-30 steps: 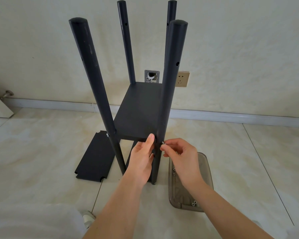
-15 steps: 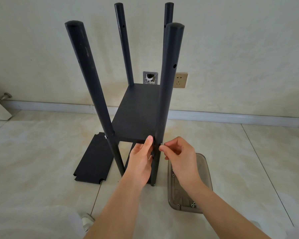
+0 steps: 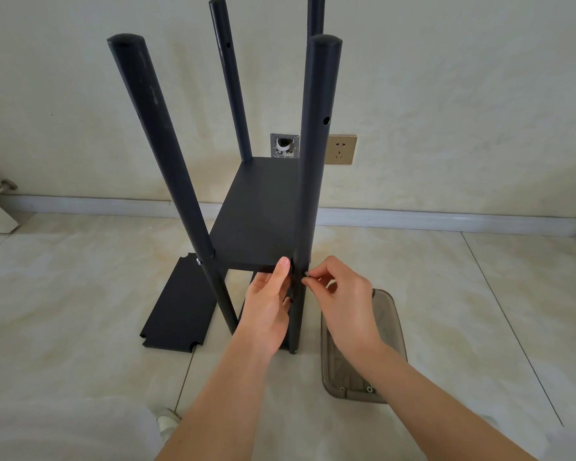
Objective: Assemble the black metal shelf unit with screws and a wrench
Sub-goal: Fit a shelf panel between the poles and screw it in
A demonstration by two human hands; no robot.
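Shelf unit [image 3: 260,211]: standing upright on the tiled floor [image 3: 446,311] near the wall, four black posts rising above one fitted shelf board.
Left hand [image 3: 268,307]: bracing the board's front edge beside the near right post [image 3: 313,181], thumb lying up the edge, the other fingers hidden behind.
Right hand [image 3: 341,301]: fingers pinching a small silver screw [image 3: 306,273] against that post at board height.
Loose panel [image 3: 177,307]: lying flat on the floor left of the unit.
Tray [image 3: 398,331]: sitting on the floor under the right forearm, holding a few small fasteners.
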